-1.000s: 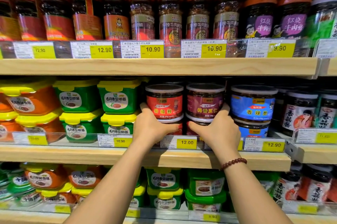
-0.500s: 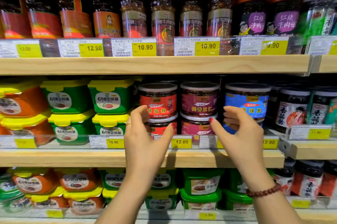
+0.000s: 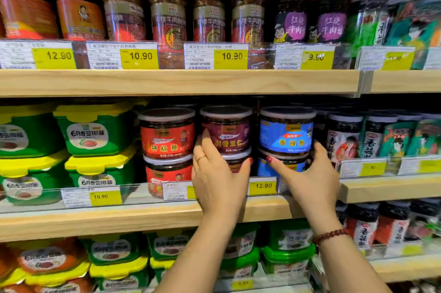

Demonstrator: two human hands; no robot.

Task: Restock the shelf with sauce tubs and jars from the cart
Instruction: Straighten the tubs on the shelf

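On the middle shelf [image 3: 119, 218] stand three two-high stacks of round sauce jars with clear lids: red-label [image 3: 167, 136], purple-label [image 3: 226, 130] and blue-label [image 3: 286, 131]. My left hand [image 3: 218, 180] wraps the lower purple jar [image 3: 235, 164], thumb on its right side and fingertips reaching up beside the upper purple jar. Thumb on the left, fingers on the right, my right hand [image 3: 307, 178] grasps the lower blue jar [image 3: 294, 164]. A bead bracelet is on my right wrist. No cart is in view.
Green tubs with yellow lids [image 3: 94, 130] are stacked left of the red jars. Dark jars [image 3: 343, 137] stand right of the blue stack. Tall red-lidded jars [image 3: 167, 8] fill the shelf above. Clear price-tag rails [image 3: 105, 197] line the shelf fronts. More tubs sit below.
A second ago both hands pressed the red and purple stacks. They came off with fingers apart, shifted right, and now clasp the lower purple and lower blue jars. The camera moved closer.
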